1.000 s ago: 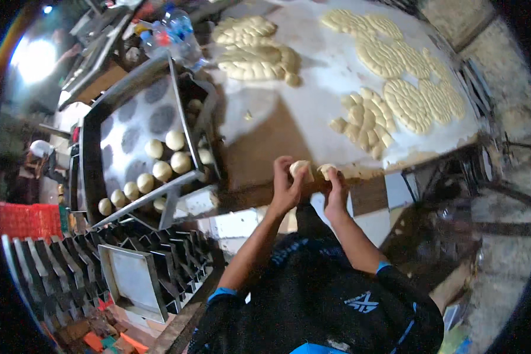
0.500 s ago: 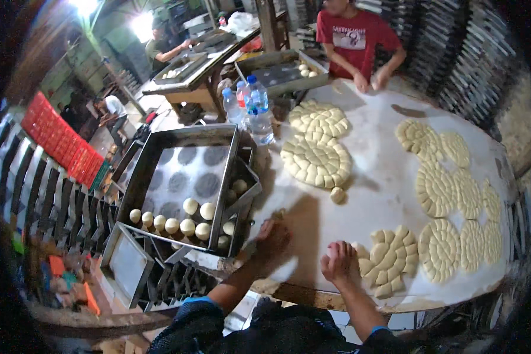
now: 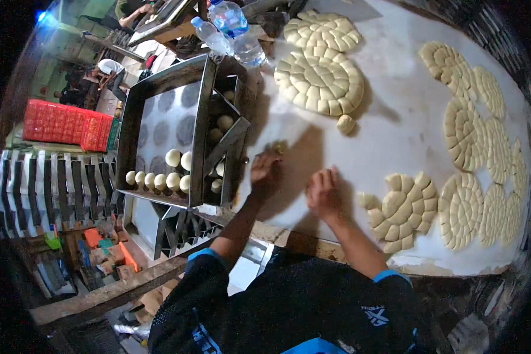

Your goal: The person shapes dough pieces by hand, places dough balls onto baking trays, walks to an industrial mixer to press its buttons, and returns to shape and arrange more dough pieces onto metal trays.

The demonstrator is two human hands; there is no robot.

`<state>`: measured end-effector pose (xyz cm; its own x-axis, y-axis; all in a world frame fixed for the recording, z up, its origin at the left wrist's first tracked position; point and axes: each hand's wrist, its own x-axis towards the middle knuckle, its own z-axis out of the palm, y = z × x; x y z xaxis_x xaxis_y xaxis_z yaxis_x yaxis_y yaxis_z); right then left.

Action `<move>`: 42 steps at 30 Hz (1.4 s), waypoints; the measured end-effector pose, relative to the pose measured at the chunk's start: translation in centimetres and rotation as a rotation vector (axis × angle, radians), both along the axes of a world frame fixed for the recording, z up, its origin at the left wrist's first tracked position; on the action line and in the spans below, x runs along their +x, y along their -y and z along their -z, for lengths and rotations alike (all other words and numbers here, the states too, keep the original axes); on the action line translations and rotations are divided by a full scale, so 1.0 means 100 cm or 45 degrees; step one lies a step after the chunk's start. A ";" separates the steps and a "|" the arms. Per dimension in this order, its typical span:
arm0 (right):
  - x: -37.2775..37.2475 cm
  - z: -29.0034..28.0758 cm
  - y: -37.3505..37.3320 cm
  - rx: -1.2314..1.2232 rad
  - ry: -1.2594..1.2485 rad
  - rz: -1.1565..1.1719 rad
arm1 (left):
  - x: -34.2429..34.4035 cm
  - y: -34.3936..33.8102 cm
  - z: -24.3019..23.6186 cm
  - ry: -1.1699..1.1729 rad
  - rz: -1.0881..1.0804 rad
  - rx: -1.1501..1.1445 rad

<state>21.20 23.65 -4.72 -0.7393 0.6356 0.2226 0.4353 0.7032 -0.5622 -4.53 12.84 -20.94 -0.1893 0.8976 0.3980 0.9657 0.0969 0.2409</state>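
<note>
My left hand point(image 3: 265, 171) rests curled on the white work surface point(image 3: 383, 147), near the metal tray's right side and a small yellowish smear. My right hand point(image 3: 324, 192) is curled on the surface to its right; anything under either hand is hidden. A cut, loose cluster of dough pieces point(image 3: 401, 212) lies right of my right hand. Segmented dough rounds point(image 3: 318, 79) lie at the far side with one small loose piece point(image 3: 346, 124), and several more point(image 3: 465, 133) line the right side. Pale dough balls point(image 3: 173, 181) sit in the metal tray point(image 3: 202, 133).
Plastic bottles point(image 3: 230, 23) stand behind the trays. At left are red crates point(image 3: 50, 124), upright metal pans point(image 3: 53, 192) and coloured clutter point(image 3: 106, 253). Co-workers point(image 3: 112, 76) and another bench point(image 3: 159, 29) are farther back. A wooden beam point(image 3: 109, 289) runs below.
A second ago both hands held dough pieces raised at the table edge; since then they have come down onto the surface, and that dough is hidden. The view has swung, dropping the red-shirted co-worker.
</note>
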 end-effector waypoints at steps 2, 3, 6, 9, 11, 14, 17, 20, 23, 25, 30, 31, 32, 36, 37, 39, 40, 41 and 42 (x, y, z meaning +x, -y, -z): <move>-0.003 0.010 0.022 0.053 0.077 -0.113 | 0.061 -0.036 -0.075 0.609 -0.052 -0.125; 0.008 0.026 0.043 0.101 -0.044 -0.105 | 0.075 -0.036 -0.101 0.618 -0.035 -0.130; 0.064 0.048 0.037 0.182 -0.025 -0.404 | 0.084 0.009 -0.143 0.294 0.309 -0.328; 0.048 0.019 -0.022 0.363 0.088 -0.338 | 0.070 0.023 -0.141 0.338 0.133 -0.254; -0.001 0.010 -0.037 0.316 -0.005 -0.012 | 0.073 0.003 -0.144 0.454 0.095 -0.193; -0.043 0.013 -0.018 0.206 -0.085 0.256 | 0.067 0.012 -0.111 0.339 0.121 -0.165; -0.038 0.027 0.025 0.245 0.157 0.207 | 0.073 0.006 -0.123 0.449 0.178 -0.115; -0.004 0.058 0.025 0.551 0.271 0.061 | 0.071 -0.003 -0.145 0.765 0.195 0.043; -0.068 -0.018 -0.010 -0.284 0.073 0.368 | 0.067 0.010 -0.144 0.725 0.311 0.098; -0.113 -0.029 -0.025 -0.147 -0.317 0.343 | 0.063 0.006 -0.149 0.711 0.421 0.135; -0.130 0.056 -0.034 0.778 0.104 0.088 | 0.060 0.004 -0.157 0.764 0.547 -0.121; -0.120 0.050 -0.028 0.595 0.118 0.175 | 0.056 0.007 -0.156 0.769 0.549 -0.217; -0.108 0.043 -0.023 0.412 0.125 0.266 | 0.051 0.011 -0.157 0.764 0.568 -0.321; -0.059 -0.027 0.013 -0.461 -0.148 0.566 | 0.046 0.009 -0.162 0.718 0.588 -0.761; -0.033 -0.025 0.026 -0.275 -0.162 0.606 | 0.049 0.009 -0.163 0.674 0.633 -0.757; 0.017 -0.004 0.067 -0.092 -0.097 0.474 | 0.052 0.018 -0.161 0.649 0.706 -0.631; 0.037 0.009 0.084 -0.097 -0.025 0.299 | 0.051 0.023 -0.157 0.641 0.705 -0.544; 0.054 0.017 0.092 0.018 0.148 0.123 | 0.046 0.025 -0.154 0.628 0.665 -0.444; 0.059 0.020 0.089 0.123 0.144 0.116 | 0.041 0.024 -0.152 0.600 0.569 -0.335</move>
